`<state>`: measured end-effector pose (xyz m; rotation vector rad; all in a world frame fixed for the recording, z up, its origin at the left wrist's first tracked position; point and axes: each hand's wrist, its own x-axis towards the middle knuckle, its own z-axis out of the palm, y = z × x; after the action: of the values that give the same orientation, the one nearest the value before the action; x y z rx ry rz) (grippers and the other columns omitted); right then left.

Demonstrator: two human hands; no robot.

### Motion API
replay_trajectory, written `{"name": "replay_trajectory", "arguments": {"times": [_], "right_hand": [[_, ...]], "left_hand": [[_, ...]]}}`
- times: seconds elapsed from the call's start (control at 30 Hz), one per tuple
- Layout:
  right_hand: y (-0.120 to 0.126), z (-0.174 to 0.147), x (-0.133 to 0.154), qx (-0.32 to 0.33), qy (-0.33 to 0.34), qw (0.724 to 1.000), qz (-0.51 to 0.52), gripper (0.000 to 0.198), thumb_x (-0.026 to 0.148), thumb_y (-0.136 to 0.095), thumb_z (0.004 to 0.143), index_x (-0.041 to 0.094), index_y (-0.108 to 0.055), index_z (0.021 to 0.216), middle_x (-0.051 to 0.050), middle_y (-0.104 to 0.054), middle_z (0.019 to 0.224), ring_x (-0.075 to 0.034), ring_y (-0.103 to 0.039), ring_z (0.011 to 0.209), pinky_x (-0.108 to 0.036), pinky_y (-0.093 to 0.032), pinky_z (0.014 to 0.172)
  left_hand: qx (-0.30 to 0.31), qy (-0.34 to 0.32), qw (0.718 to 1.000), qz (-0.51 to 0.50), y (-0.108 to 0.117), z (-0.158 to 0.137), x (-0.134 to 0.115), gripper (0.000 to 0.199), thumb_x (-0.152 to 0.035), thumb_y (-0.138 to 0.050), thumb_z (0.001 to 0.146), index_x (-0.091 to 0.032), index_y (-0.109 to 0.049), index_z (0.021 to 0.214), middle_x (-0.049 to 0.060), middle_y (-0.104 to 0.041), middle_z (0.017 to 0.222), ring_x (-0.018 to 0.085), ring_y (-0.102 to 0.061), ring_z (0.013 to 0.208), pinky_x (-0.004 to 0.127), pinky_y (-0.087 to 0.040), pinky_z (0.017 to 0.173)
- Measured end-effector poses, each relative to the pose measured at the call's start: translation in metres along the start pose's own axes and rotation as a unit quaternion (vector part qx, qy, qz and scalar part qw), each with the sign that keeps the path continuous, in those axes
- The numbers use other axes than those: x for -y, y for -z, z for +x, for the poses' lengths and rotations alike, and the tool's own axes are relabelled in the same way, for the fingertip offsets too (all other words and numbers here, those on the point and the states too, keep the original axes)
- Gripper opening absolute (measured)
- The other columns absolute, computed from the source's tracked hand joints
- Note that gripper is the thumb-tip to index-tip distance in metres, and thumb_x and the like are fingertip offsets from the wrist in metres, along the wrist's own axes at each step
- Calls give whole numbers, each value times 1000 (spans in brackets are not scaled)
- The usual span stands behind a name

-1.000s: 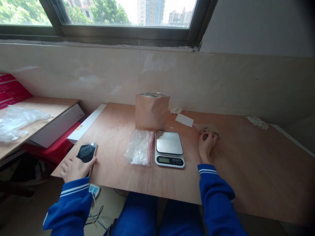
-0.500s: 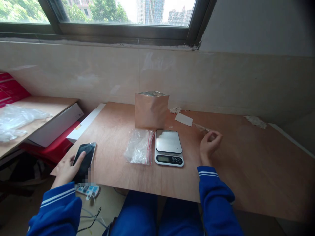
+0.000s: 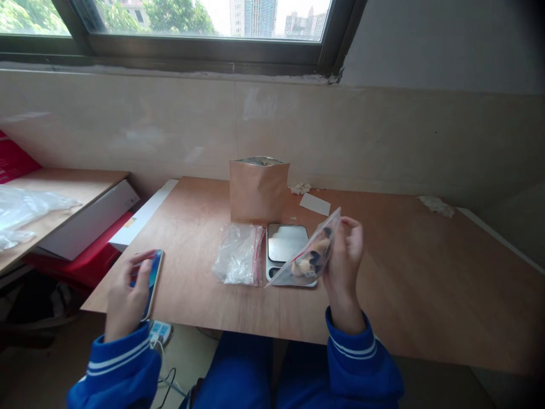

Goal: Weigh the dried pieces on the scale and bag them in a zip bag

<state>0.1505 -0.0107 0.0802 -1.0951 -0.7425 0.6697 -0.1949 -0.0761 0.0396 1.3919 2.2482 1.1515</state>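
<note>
My right hand pinches the upper edge of a clear zip bag, tilted in the air over the front of a kitchen scale. Tan and dark pieces show inside the bag, their kind unclear. Over a phone at the table's left front edge is my left hand, its fingers loosely bent and apart, hiding part of the phone. Whether it still touches the phone is hard to see. Left of the scale lies a stack of clear zip bags. An open kraft pouch stands upright behind them.
A white card and crumpled paper lie near the wall. More crumpled paper is at the back right. To the left, another table bears plastic bags. A power strip is below the front edge.
My right hand has lifted the filled zip bag from the table's right side and brought it left over the scale. The phone now lies on the table; my left hand's grip has loosened.
</note>
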Motion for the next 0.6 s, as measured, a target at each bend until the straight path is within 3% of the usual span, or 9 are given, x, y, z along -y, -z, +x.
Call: {"name": "replay_trajectory", "arguments": {"times": [0.07, 0.13, 0.2, 0.27, 0.47, 0.6], "right_hand": [[-9, -9, -10, 49, -39, 998, -8, 36, 51, -63, 80, 24, -45, 97, 5, -59, 70, -12, -58, 56, -21, -44, 50], [-17, -16, -20, 90, -59, 994, -31, 35, 52, -62, 82, 24, -46, 96, 3, -62, 72, -13, -61, 60, -23, -45, 53], [-21, -21, -29, 122, -63, 989, -54, 34, 53, -61, 82, 24, -48, 94, 2, -62, 73, -15, -62, 63, -25, -47, 55], [-23, -25, -35, 141, -61, 986, -67, 34, 54, -60, 83, 24, -49, 93, 2, -62, 73, -16, -62, 64, -26, -48, 56], [-22, -28, -46, 160, -69, 980, -99, 31, 53, -57, 85, 23, -51, 94, 0, -63, 79, -17, -62, 71, -29, -51, 62], [-24, -35, -49, 116, -23, 980, -159, 30, 46, -55, 86, 24, -47, 104, -7, -59, 107, -21, -60, 95, -38, -51, 82]], "left_hand": [[119, -71, 978, -155, -20, -25, -41, 44, -52, -40, 91, -19, -61, 110, 10, -66, 104, 24, -63, 90, 40, -53, 79], [224, -133, 935, -241, -40, -48, -77, 41, -52, -42, 93, -19, -63, 103, 9, -66, 93, 20, -62, 79, 35, -52, 73], [294, -171, 895, -288, -56, -64, -102, 36, -51, -47, 92, -18, -61, 88, 7, -63, 82, 17, -59, 73, 31, -49, 67], [338, -180, 877, -291, -70, -73, -115, 32, -48, -52, 91, -19, -55, 78, 3, -57, 73, 14, -54, 66, 27, -44, 62], [322, -149, 885, -302, -95, -74, -113, 33, -43, -51, 92, -21, -40, 72, -4, -43, 64, 10, -43, 58, 23, -36, 56], [330, -139, 881, -310, -105, -69, -111, 34, -45, -46, 94, -19, -49, 73, -1, -50, 67, 13, -49, 65, 25, -41, 62]]}}
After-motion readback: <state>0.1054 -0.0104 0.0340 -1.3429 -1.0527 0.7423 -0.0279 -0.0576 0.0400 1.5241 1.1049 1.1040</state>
